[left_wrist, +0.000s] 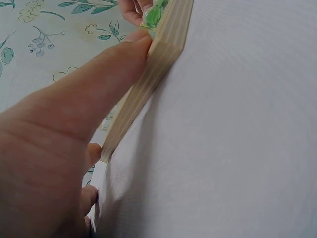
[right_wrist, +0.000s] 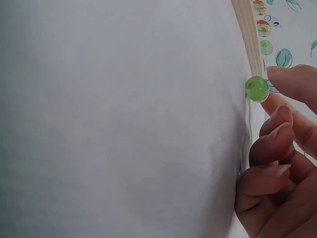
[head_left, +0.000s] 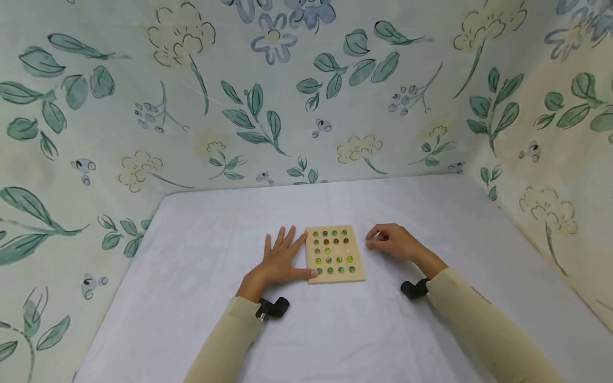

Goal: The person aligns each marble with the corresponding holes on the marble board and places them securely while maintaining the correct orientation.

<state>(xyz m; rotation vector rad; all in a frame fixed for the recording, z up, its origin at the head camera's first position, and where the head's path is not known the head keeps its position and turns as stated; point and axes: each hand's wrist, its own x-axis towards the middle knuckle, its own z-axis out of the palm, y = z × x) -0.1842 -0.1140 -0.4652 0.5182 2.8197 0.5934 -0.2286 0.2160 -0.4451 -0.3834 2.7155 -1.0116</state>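
Observation:
A square wooden board (head_left: 359,272) with rows of glass marbles in green, yellow-green and reddish brown lies flat on the table. In its middle row, marbles show only on the left side. My left hand (head_left: 280,264) is spread at the board's left side, fingers straight. Its thumb (left_wrist: 114,62) rests on the near left corner, and the index fingertip touches the far left corner. Just off the board's right edge, my right hand (head_left: 394,242) pinches a green marble (right_wrist: 257,89) between thumb and index fingertip. The other fingers of that hand are curled in.
A white cloth (head_left: 335,324) covers the table under the board. Behind and at the sides hangs floral-patterned fabric (head_left: 287,133). Each wrist carries a small black camera, one on the left (head_left: 274,307) and one on the right (head_left: 414,289).

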